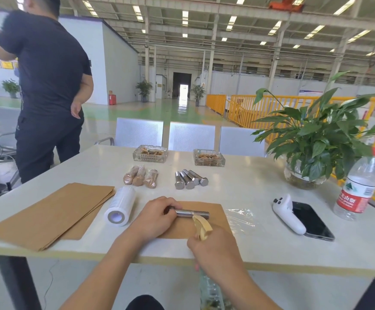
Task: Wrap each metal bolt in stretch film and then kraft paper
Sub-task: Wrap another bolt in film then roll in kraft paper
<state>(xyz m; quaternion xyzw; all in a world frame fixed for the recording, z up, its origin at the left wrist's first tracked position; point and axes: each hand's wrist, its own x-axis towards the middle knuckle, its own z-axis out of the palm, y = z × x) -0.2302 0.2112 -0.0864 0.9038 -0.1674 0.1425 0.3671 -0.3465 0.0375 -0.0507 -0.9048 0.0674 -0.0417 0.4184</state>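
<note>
Left hand (157, 217) sits approx centre of the worktop (260, 189), fingers curled round the head end of a bare metal bolt (193, 214); threaded end points to 3 o'clock. Bolt lies on a single kraft sheet (213, 211), near its far edge.

Right hand (213, 249) at 5 o'clock from the bolt, near the worktop's front edge, gripping a yellowish spray nozzle (202, 227) w/ tip just beside the threads, touching or not — can't tell. A clear bottle (208, 289) hangs below that hand, under the worktop edge.

Loose piece of stretch film (241, 217) lies flat at 3 o'clock from the sheet, overlapping its right edge or just beside it. Film roll (120, 205) at 9 o'clock from the left hand, lying on its side, core facing the camera. Stack of kraft paper (48, 211) further out at 9 o'clock, touching the roll.

At 12 o'clock: three wrapped bolts (140, 176) in brown paper under film, side by side; to their right, 3 o'clock, four bare bolts (189, 179) bunched together, heads toward the camera.

Far edge: two glass ashtrays (150, 153). Right side, 2–3 o'clock: potted plant (311, 139), water bottle (358, 186), white controller (288, 212) resting partly on a black phone (314, 220).

A person in dark clothes (50, 86) stands at 10 o'clock beside the worktop, back turned.
</note>
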